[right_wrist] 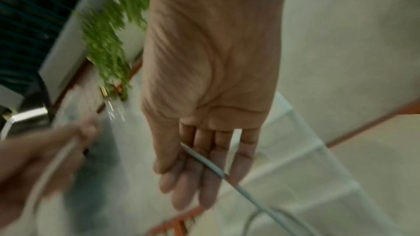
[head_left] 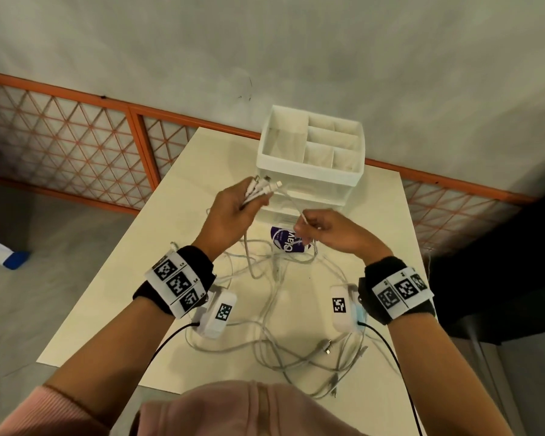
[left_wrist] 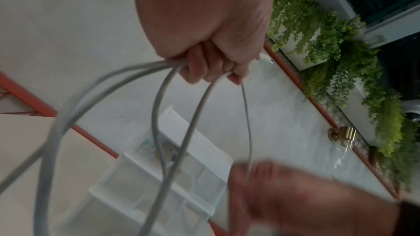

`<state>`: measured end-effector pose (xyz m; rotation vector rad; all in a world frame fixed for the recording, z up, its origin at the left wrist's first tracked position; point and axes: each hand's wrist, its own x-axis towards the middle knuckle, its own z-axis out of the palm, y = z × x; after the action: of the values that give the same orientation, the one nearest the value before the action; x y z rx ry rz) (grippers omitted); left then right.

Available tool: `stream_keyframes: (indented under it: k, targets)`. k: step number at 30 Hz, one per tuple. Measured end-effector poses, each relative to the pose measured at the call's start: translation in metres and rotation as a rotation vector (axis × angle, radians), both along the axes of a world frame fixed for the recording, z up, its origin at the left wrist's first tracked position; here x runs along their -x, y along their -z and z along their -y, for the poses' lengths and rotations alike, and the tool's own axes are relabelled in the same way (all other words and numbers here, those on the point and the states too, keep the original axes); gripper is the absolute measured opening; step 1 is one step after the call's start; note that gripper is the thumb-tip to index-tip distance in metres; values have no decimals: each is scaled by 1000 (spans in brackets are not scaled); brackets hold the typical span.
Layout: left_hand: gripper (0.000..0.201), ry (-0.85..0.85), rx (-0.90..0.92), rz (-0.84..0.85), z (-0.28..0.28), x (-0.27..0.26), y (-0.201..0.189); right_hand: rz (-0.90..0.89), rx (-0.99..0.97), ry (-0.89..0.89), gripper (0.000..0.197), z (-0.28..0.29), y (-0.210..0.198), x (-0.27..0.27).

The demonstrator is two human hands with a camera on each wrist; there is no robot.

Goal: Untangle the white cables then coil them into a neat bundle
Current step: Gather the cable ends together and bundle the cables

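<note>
Grey floor and an orange fence with a criss-cross pattern lie behind a pale counter (head_left: pixel 158 247). On the far end of the counter stands a white box (head_left: pixel 310 149) with small open sections on top and clear drawers below. A purple packet (head_left: pixel 284 240) lies just in front of the box. Both hands are up above the counter. The left hand (head_left: pixel 230 212) has its fingers curled tight around a bunch of white cables (head_left: pixel 274 297), and the plug ends (head_left: pixel 265 185) stick out past its fingers toward the box. From that grip the cables hang down in long loops and land in a messy pile on the near part of the counter, where more plugs lie. One thin cable (head_left: pixel 291 201) runs across from the left hand to the right hand (head_left: pixel 331 232). The right hand pinches this cable between its thumb and its nearly straight fingers, as the right wrist view shows. Each wrist wears a black band with black-and-white square marks. A pink sleeve shows at the bottom, close to the camera.
</note>
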<state>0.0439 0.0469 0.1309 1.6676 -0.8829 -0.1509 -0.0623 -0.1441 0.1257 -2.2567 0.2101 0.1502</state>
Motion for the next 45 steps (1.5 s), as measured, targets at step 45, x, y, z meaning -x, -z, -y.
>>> stream_keyframes:
  k: [45]
  targets:
    - [34, 544, -1091, -97, -59, 20, 91, -433, 186, 63, 14, -9, 162, 116]
